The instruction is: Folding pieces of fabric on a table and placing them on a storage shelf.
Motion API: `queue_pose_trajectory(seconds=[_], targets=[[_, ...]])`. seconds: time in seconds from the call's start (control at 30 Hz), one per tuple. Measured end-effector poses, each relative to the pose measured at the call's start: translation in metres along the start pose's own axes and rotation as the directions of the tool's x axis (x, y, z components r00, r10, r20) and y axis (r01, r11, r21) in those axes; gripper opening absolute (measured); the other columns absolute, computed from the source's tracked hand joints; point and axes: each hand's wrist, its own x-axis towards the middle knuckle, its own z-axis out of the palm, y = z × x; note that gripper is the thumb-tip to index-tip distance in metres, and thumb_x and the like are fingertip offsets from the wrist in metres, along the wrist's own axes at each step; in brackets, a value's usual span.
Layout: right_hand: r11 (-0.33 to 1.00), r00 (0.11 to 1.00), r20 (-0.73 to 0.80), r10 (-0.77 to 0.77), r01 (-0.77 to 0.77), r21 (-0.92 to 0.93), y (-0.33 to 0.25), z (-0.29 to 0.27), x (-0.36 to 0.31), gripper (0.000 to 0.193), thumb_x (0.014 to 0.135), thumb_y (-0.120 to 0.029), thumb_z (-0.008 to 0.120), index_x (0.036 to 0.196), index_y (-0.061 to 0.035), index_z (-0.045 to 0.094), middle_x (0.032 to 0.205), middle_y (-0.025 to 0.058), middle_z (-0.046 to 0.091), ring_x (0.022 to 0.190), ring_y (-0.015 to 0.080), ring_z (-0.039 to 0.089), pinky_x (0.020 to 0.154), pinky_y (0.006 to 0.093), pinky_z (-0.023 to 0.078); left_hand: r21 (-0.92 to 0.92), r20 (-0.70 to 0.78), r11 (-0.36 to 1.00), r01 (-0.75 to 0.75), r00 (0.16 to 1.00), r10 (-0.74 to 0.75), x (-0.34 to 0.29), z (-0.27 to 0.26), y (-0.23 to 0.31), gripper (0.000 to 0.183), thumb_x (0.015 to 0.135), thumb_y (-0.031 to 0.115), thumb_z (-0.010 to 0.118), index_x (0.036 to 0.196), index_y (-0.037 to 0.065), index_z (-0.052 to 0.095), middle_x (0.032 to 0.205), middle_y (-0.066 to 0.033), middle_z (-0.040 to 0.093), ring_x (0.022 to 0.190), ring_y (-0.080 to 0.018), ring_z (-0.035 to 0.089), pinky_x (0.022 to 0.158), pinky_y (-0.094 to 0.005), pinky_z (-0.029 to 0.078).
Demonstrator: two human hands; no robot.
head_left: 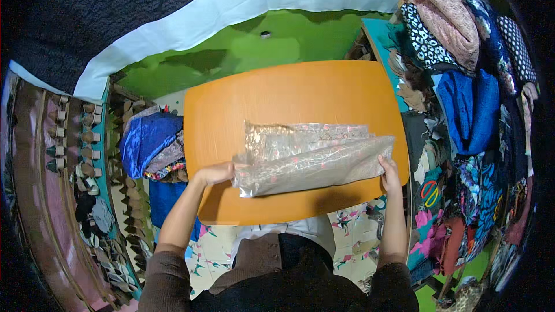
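Observation:
A shiny, see-through sheet with a pale floral print (306,164) lies partly on the orange table (277,92), its near part folded or lifted toward me. At the sheet's left end my left hand (218,173) grips the edge, fingers closed on it and partly hidden by it. My right hand (389,174) pinches the right end near its corner. Between my hands the near part stretches across as a long band. Behind it the far part of the sheet rests flat on the tabletop, with a gold-tinted corner at the left.
Blue and patterned cloth (151,144) is heaped beside the table's left edge. Wooden shoe forms (89,136) line a rack farther left. On the right, a bench holds scissors with coloured handles (429,193), scraps and hanging fabrics (471,112). Cuttings litter the floor (208,260).

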Motion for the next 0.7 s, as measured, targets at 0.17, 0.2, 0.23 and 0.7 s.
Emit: queue_pose_trajectory(seconds=[0.17,0.2,0.23,0.7], targets=[[0.998,0.987,-0.150,0.064,-0.061,0.030,-0.004,0.000,0.005,0.030,0.083,-0.016,0.064,0.105,0.0027,0.058,0.100,0.0092,0.063,0.093,0.0180,0.058,0.082,0.0296,0.045,0.699,0.098,0.677,-0.230,0.969,0.227,-0.018,0.034,0.006,0.083,0.066,0.037,0.076,0.129,-0.003,0.039,0.132,-0.0207,0.043,0.125,-0.0334,0.038,0.105,-0.0367,0.028],[0.999,0.983,-0.175,0.052,-0.049,0.018,-0.002,0.001,0.006,0.031,0.082,-0.017,0.064,0.105,0.0028,0.058,0.100,0.0093,0.063,0.093,0.0183,0.058,0.082,0.0297,0.044,0.891,-0.013,0.425,-0.161,0.926,0.377,-0.019,0.041,0.001,0.093,0.060,0.037,0.081,0.130,-0.005,0.036,0.130,-0.0233,0.043,0.124,-0.0351,0.039,0.105,-0.0368,0.028],[0.999,0.981,-0.193,0.038,-0.037,0.009,-0.001,0.003,0.010,0.033,0.081,-0.017,0.065,0.106,0.0029,0.058,0.100,0.0094,0.063,0.093,0.0187,0.058,0.082,0.0298,0.044,0.837,-0.106,0.525,-0.153,0.897,0.430,-0.015,0.050,-0.005,0.110,0.052,0.041,0.084,0.133,-0.007,0.028,0.129,-0.0267,0.041,0.124,-0.0385,0.037,0.106,-0.0368,0.028],[0.867,0.906,-0.247,-0.345,0.207,-0.453,-0.003,0.028,0.035,0.045,0.087,-0.029,0.059,0.114,0.0069,0.053,0.112,0.0141,0.057,0.103,0.0218,0.051,0.091,0.0315,0.037,0.527,-0.783,0.822,-0.214,0.254,0.568,0.043,0.116,-0.041,0.026,0.088,0.019,0.057,0.100,-0.003,0.061,0.077,-0.0128,0.062,0.070,-0.0261,0.061,0.069,-0.0350,0.047]])
